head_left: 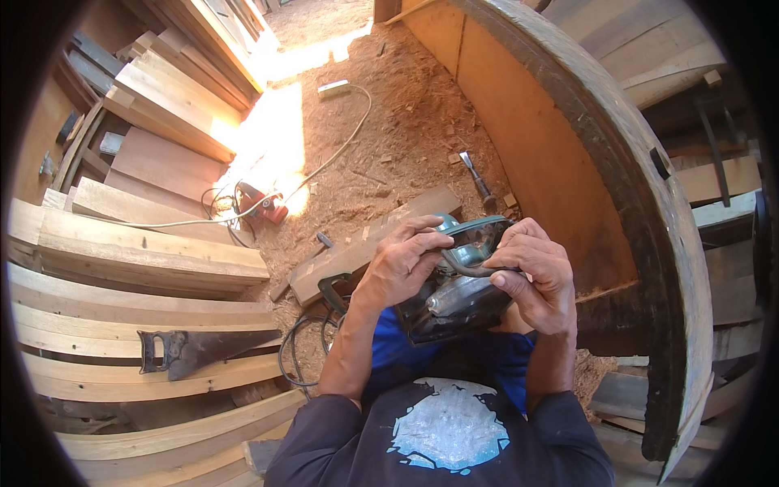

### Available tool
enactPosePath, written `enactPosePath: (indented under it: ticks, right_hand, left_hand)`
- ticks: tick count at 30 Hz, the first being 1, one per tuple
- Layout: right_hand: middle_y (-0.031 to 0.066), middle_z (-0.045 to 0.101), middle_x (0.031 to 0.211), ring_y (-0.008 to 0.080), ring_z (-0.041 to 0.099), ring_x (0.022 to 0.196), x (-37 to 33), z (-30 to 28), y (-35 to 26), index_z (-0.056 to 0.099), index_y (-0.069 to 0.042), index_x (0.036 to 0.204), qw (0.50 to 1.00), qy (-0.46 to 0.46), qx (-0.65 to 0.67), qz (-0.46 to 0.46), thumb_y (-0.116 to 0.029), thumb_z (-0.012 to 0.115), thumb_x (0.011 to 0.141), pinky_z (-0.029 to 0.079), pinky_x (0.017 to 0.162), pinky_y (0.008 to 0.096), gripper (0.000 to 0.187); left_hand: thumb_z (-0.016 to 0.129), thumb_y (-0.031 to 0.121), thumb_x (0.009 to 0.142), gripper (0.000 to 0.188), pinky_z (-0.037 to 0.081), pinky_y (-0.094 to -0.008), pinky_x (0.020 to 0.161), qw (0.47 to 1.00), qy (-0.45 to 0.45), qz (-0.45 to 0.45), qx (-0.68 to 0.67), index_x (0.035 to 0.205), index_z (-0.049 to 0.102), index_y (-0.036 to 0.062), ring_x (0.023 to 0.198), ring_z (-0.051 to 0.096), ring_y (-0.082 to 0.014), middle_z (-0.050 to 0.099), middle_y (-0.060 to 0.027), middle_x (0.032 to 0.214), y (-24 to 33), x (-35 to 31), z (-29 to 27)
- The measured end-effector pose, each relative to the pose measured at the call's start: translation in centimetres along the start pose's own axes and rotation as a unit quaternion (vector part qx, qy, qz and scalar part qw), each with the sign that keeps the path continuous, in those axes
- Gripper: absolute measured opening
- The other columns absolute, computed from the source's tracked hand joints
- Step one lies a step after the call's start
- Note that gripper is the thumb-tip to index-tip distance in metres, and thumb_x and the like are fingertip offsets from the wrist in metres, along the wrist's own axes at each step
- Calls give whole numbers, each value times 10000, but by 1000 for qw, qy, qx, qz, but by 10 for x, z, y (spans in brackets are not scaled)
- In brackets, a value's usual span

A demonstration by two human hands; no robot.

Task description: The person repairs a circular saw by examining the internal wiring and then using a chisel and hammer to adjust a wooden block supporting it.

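The teal and grey circular saw (458, 284) is held in front of the person's chest, above the blue-clad lap, base plate tilted toward the camera. The left hand (402, 264) grips the upper left of the saw housing, fingers (428, 241) curled tight over its top edge. The right hand (540, 280) clasps the right side, fingers wrapped around the body and thumb pressed near the grey handle loop. Both hands are closed on the tool.

One black power cord (304, 345) loops on the ground just below the left forearm. One short plank (369, 243) lies on the sawdust-covered floor (406, 122) directly behind the saw, partly hidden by the hands. One chisel (479, 183) lies beyond the plank, near the curved wooden hull wall (568, 146) that encloses the right side. One small hammer (323, 240) lies left of the plank. One red power tool (264, 203) sits farther left with a pale cable (341, 146) running to a white socket block (334, 88).

On the left, one rusty hand saw (199, 351) lies across stacked curved planks (122, 284). Straight boards (170, 105) are piled beyond them.
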State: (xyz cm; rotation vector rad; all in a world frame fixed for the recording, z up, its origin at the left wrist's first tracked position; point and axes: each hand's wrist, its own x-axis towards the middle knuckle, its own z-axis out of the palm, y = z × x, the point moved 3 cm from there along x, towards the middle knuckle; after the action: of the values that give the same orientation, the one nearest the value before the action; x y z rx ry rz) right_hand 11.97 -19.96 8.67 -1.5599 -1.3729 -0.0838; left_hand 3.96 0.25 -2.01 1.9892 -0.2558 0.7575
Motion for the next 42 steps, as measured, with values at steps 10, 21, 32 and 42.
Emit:
enactPosePath:
  ticks: [10,21,32,42]
  right_hand:
    - [125,692,865,276,640,830,23,5,13,719,-5,1002,998,-63,28,3,-117,782,833,490,786,387,213]
    - [164,685,1174,291,645,1066,-5,-8,57,668,-29,1275,990,26,11,140,-150,679,964,499,960,399,333]
    - [143,726,986,266,633,946,11,21,51,716,11,1115,986,3,55,157,-137,666,961,496,870,389,219]
    - [65,707,919,122,636,859,7,19,60,715,37,1072,946,46,197,251,-145,625,1008,516,791,297,212]
  left_hand:
    - [860,247,747,585,516,-430,896,994,-21,28,100,1255,656,39,995,671,-343,689,-184,1158,51,26,-14]
    - [544,131,1040,259,569,-331,768,950,88,-98,-283,1217,577,-55,754,654,-142,641,-69,767,29,3,-20]
    - [441,-2,891,448,550,-275,619,899,99,-200,-377,1326,523,-69,626,589,-106,619,-68,801,41,10,-48]
    - [571,23,886,179,459,-217,560,933,49,-196,-297,1023,667,-41,619,549,-44,628,-22,753,32,6,-42]
